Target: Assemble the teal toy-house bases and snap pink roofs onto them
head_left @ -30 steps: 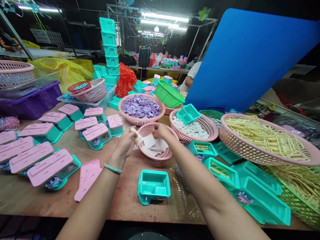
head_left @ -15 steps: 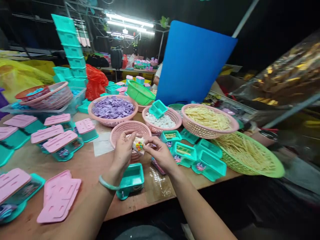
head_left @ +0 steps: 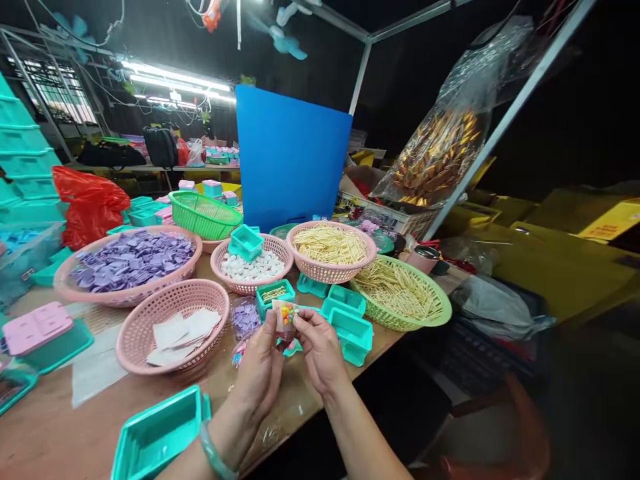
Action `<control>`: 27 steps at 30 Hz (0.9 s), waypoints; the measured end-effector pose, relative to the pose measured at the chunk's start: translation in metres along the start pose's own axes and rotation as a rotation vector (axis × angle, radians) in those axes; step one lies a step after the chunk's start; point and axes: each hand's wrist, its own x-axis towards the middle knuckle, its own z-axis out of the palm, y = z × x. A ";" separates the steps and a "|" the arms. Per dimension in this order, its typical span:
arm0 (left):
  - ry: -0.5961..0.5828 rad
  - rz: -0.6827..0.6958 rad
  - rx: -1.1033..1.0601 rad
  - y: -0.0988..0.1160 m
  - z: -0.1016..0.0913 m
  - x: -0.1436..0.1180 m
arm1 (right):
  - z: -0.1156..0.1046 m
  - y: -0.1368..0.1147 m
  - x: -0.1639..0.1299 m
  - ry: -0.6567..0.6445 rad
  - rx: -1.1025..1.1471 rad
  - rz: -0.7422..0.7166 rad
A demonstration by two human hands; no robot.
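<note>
Your view has swung to the right since a second ago: the blue board (head_left: 293,157) now stands at centre, the wooden table (head_left: 60,427) runs off to your left, and a hanging clear bag of gold pieces (head_left: 440,150) has come into sight at right. The baskets sit as they did: purple tiles in the big pink basket (head_left: 127,261), white pellets (head_left: 250,265), yellow sticks in the pink basket (head_left: 331,248) and in the green basket (head_left: 400,293). The small pink basket of white paper slips (head_left: 173,327), over which both your hands worked a second ago, now lies to their left. Your hands have drawn back toward you and meet above the table edge, with an open teal tray (head_left: 157,437) near your left wrist. Your left hand (head_left: 260,373) and right hand (head_left: 317,347) both pinch one small packet of coloured beads (head_left: 285,315), fingertips closed on it, held up clear of the table. I judge the slip was taken from the basket and is now being handled between your fingers.
</note>
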 end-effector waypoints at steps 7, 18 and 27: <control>-0.049 0.123 0.302 0.011 0.026 0.046 | -0.012 -0.049 0.030 -0.100 -0.879 -0.406; 0.098 0.061 0.220 0.003 0.043 0.096 | -0.006 -0.129 0.202 0.077 -1.663 -0.020; 0.098 -0.097 0.106 0.006 0.044 0.089 | -0.060 -0.157 0.135 0.096 -1.394 -0.367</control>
